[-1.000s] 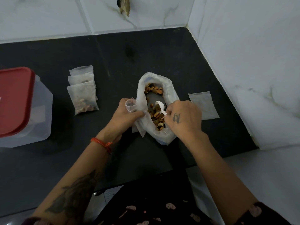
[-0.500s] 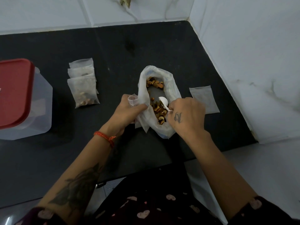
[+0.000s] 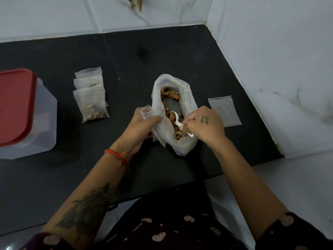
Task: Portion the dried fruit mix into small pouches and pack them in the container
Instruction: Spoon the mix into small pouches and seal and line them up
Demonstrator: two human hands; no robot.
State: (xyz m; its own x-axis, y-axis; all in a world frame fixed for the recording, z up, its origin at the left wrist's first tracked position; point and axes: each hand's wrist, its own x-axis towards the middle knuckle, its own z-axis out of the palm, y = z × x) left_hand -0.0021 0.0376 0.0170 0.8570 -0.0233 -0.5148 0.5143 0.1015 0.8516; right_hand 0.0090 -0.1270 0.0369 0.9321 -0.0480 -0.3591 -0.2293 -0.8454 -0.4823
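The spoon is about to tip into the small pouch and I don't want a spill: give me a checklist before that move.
1. Spoon loaded with fruit: ok.
2. Right hand grips the spoon handle: ok.
3. Small pouch held by left hand: ok.
4. Pouch mouth open: ok.
5. Pouch mouth beside the big bag, close to the spoon: ok.
6. Container lid off for packing: not ok.

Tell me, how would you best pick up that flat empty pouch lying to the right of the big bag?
The empty pouch lies flat on the dark counter, so nothing sticks up to grab. Probably pinch its near edge or a corner, coming from the front, thumb on top and a fingertip slid underneath. The wall crowds its right side, and the right hand works at its left.
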